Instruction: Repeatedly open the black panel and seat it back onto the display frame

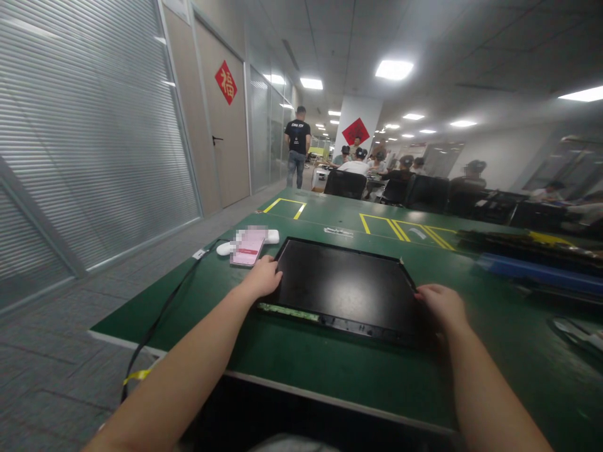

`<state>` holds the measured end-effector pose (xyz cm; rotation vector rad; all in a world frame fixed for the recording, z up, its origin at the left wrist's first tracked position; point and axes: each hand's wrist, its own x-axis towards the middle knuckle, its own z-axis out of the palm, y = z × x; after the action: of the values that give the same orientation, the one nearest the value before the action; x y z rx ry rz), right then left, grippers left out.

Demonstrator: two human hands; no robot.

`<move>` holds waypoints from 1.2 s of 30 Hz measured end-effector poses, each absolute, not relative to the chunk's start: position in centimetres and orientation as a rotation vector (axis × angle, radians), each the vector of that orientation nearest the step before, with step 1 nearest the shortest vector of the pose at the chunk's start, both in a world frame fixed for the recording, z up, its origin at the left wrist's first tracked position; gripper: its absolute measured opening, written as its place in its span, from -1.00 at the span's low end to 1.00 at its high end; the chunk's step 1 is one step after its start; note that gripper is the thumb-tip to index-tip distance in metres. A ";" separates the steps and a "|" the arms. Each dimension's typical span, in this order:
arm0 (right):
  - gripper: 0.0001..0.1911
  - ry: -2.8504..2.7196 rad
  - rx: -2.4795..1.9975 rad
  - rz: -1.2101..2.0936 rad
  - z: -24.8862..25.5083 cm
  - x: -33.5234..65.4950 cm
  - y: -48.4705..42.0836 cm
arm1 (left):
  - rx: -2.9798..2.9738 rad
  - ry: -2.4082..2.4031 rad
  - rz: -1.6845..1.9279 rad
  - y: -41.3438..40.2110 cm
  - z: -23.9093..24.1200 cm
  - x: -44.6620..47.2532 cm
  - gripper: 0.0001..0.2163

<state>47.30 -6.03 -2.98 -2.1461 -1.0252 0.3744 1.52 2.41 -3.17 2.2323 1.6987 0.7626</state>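
Note:
A flat black display panel (346, 289) lies on the green table in front of me, glossy side up. Along its near edge runs a narrow strip with a green circuit board (289, 312) at the left end. My left hand (264, 276) grips the panel's left edge, fingers curled at its side. At the opposite edge, near the upper right corner, my right hand (441, 302) pinches the thin frame between thumb and fingers. The undersides of the panel and some fingertips are hidden.
Left of the panel lie a pink phone (247, 249) and a white mouse-like object (223, 249). A black cable (164, 307) hangs over the table's left edge. Blue and dark parts (541, 270) lie at right. Yellow tape (398, 229) marks the green table (330, 370). People sit beyond; one person (297, 144) stands.

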 end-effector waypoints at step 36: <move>-0.71 -1.558 -2.061 0.342 -3.6 45.9 -5.3 | 2.596 0.951 0.033 -2.6 0.0 4.1 -0.12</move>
<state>45.94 -5.26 -3.64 -2.0611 -1.5582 0.3419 4.11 -2.59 -0.04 2.5957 0.9515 0.0334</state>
